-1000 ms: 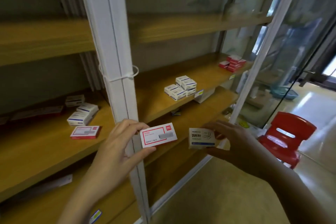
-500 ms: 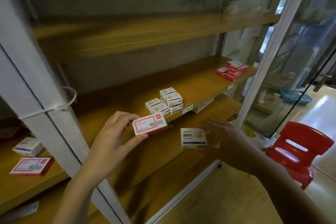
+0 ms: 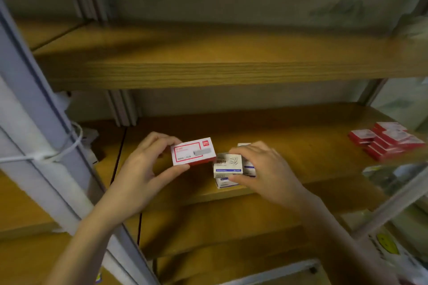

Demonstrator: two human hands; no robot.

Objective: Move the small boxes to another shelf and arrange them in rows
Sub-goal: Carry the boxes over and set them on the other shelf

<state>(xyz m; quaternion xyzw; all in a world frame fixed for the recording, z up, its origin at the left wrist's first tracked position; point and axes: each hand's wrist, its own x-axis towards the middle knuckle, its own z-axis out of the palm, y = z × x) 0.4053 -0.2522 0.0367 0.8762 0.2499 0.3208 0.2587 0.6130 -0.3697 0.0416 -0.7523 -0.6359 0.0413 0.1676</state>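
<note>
the larger box [image 3: 193, 152] is white on top with a red frame, a red logo square and red sides. the smaller box [image 3: 228, 165] is white with a blue band and grey line drawing. the stacked boxes [image 3: 386, 140] are red with white tops. the shelf [image 3: 301, 141] is honey-brown, wood-grained. the post [image 3: 27, 127] and its tie [image 3: 69, 149] are white.

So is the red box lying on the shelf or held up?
Held up: the left hand pinches the red box above the shelf.
</note>
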